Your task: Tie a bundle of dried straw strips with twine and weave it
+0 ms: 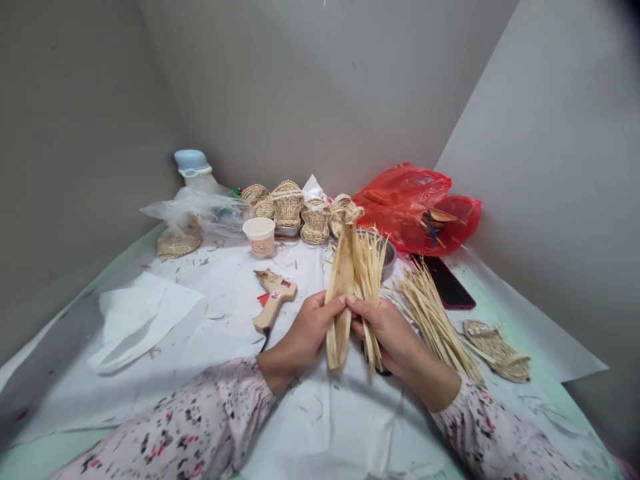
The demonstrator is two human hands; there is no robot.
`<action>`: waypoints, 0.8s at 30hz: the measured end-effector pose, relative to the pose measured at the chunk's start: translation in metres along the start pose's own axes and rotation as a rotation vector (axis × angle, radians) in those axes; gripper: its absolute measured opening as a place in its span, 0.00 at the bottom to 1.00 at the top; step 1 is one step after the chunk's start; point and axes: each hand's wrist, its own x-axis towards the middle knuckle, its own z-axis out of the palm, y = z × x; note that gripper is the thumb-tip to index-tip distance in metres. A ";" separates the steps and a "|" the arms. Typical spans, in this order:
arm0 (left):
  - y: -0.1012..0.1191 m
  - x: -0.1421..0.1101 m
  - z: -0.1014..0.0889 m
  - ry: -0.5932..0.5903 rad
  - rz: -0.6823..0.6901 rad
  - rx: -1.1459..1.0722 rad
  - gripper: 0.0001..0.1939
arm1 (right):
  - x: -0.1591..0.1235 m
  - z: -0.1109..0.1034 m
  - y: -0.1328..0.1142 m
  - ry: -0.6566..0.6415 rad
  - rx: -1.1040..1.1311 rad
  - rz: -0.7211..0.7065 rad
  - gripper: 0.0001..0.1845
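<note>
My left hand point(313, 330) pinches a wide piece of dried husk point(343, 267), pale tan and upright, between thumb and fingers. Closed around a bunch of narrow husk strips point(370, 267) is my right hand point(387, 333). The two thumbs meet at the inner edge of the wide piece. Something black shows partly below the right hand; its kind is hidden. A beige hot glue gun point(275, 300) lies to the left of my left hand. On the right rests a loose bundle of husk strips point(437, 320), beside a small woven piece point(497, 350).
Several woven straw pieces point(287, 203) stand along the back, near a paper cup point(260, 237) and a metal bowl point(390, 257). A red plastic bag point(400, 200) and a phone point(450, 283) are at right. White cloth point(145, 313), a clear bag point(205, 203) and a blue-capped bottle point(193, 163) are left.
</note>
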 end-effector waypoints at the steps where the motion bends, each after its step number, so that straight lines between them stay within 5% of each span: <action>1: 0.000 0.000 0.000 -0.020 0.000 -0.004 0.15 | 0.000 -0.001 0.000 -0.008 -0.012 -0.002 0.22; 5: 0.004 -0.002 0.003 -0.097 0.002 -0.043 0.16 | 0.001 -0.004 0.000 -0.068 -0.003 0.001 0.20; 12: 0.006 -0.002 0.004 0.024 0.025 -0.043 0.17 | 0.001 0.000 0.002 -0.074 0.091 -0.050 0.16; 24: 0.006 0.001 0.004 -0.005 0.068 -0.078 0.12 | 0.003 -0.004 -0.008 0.074 0.232 -0.067 0.11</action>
